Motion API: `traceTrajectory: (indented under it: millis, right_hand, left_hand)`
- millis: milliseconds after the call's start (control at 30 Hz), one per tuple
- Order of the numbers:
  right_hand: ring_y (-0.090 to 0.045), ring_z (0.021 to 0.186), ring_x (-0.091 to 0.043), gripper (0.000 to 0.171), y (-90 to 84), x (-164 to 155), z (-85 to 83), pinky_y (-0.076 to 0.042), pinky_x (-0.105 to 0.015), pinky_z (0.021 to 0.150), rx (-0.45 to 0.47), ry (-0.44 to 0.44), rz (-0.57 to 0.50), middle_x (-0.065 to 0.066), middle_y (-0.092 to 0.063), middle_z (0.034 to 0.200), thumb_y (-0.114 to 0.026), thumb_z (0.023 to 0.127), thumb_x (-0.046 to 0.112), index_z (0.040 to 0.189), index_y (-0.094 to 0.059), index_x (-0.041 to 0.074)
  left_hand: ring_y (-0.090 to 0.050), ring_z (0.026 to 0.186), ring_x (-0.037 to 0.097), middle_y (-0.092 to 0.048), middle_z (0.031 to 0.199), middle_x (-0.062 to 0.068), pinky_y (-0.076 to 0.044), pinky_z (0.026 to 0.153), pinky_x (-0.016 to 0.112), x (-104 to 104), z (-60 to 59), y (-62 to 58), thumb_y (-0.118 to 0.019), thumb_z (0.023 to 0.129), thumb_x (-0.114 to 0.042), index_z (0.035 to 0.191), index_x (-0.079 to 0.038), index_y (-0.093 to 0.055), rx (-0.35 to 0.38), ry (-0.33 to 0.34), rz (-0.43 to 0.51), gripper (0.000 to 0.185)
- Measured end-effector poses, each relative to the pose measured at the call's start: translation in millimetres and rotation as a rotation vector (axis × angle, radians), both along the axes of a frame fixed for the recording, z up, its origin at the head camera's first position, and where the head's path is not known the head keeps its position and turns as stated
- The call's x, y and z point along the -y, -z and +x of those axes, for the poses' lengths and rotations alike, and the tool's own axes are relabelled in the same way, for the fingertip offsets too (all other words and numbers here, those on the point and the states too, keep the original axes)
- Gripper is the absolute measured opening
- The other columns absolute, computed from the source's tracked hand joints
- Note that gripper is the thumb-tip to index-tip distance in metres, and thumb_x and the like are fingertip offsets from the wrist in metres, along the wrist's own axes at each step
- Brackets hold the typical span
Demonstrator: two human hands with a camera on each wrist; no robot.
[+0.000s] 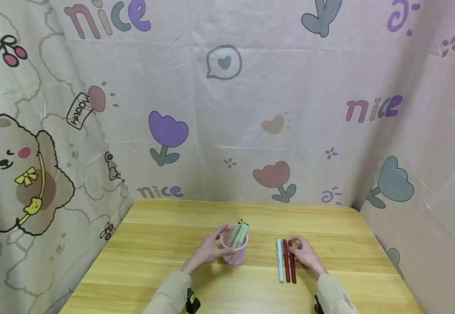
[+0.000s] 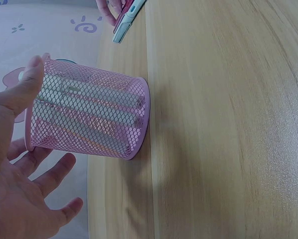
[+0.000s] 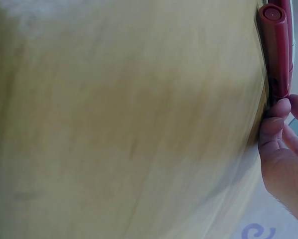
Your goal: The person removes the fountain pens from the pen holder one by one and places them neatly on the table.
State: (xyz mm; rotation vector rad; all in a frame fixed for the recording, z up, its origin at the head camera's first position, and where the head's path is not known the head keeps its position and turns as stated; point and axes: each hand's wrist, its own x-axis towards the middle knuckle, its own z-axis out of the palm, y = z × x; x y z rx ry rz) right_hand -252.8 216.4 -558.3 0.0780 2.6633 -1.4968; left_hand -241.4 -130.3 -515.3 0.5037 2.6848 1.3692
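A pink mesh pen cup (image 1: 234, 252) stands on the wooden table (image 1: 164, 244) and holds pale green pens (image 1: 240, 231). My left hand (image 1: 213, 247) curves around the cup's left side. In the left wrist view its thumb (image 2: 24, 87) touches the cup's (image 2: 89, 119) rim, while the other fingers (image 2: 49, 179) are spread and off the mesh. To the right lie a light blue pen (image 1: 280, 260) and two dark red pens (image 1: 289, 261), side by side. My right hand (image 1: 305, 255) pinches the rightmost red pen (image 3: 274, 50) with curled fingertips (image 3: 274, 117); the pen still lies on the table.
A cartoon-print cloth (image 1: 227, 109) hangs behind and along both sides of the table. Bare wood stretches to the left of the cup and along the front edge (image 1: 243, 301).
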Motion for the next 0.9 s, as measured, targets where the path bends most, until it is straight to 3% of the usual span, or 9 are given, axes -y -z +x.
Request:
traceTrajectory:
  millis: [367, 667, 800, 900]
  right_hand:
    - [-0.054, 0.071, -0.017, 0.049, -5.3, 4, 4.2, -0.046, -0.024, 0.060, -0.045, 0.009, 0.011, -0.011, -0.057, 0.086, -0.059, 0.095, 0.005, 0.139, -0.046, -0.010]
    - [-0.051, 0.083, -0.016, 0.036, -24.1, 29, 8.1, -0.046, -0.020, 0.066, -0.218, 0.080, 0.038, -0.014, -0.054, 0.100, -0.064, 0.092, 0.005, 0.127, -0.060, -0.003]
    - [-0.054, 0.094, -0.018, 0.029, -32.9, 49, 9.3, -0.048, -0.020, 0.077, -0.304, 0.032, -0.008, -0.015, -0.059, 0.109, -0.066, 0.092, 0.004, 0.120, -0.064, 0.001]
    - [-0.056, 0.102, -0.022, 0.028, -38.5, 65, 9.4, -0.050, -0.026, 0.085, -0.349, -0.035, -0.038, -0.013, -0.061, 0.114, -0.067, 0.093, 0.006, 0.120, -0.065, 0.004]
  left_hand:
    - [-0.051, 0.134, 0.048, -0.048, 0.152, 0.025, -0.043, 0.108, 0.068, 0, -0.1, -1.1, -0.085, 0.080, -0.035, 0.155, -0.003, -0.034, -0.004, -0.001, -0.010, 0.096]
    - [-0.050, 0.134, 0.049, -0.047, 0.152, 0.025, -0.043, 0.107, 0.071, 0, 1.6, -1.2, -0.086, 0.080, -0.034, 0.155, -0.004, -0.035, 0.006, -0.010, 0.004, 0.096]
    - [-0.051, 0.134, 0.048, -0.047, 0.153, 0.025, -0.042, 0.107, 0.071, 0, 1.7, -1.2, -0.086, 0.080, -0.034, 0.155, -0.004, -0.035, 0.004, -0.009, 0.011, 0.095]
    - [-0.051, 0.134, 0.049, -0.046, 0.153, 0.026, -0.042, 0.107, 0.071, 0, 1.6, -1.4, -0.086, 0.080, -0.034, 0.155, -0.004, -0.035, 0.000, -0.003, 0.014, 0.095]
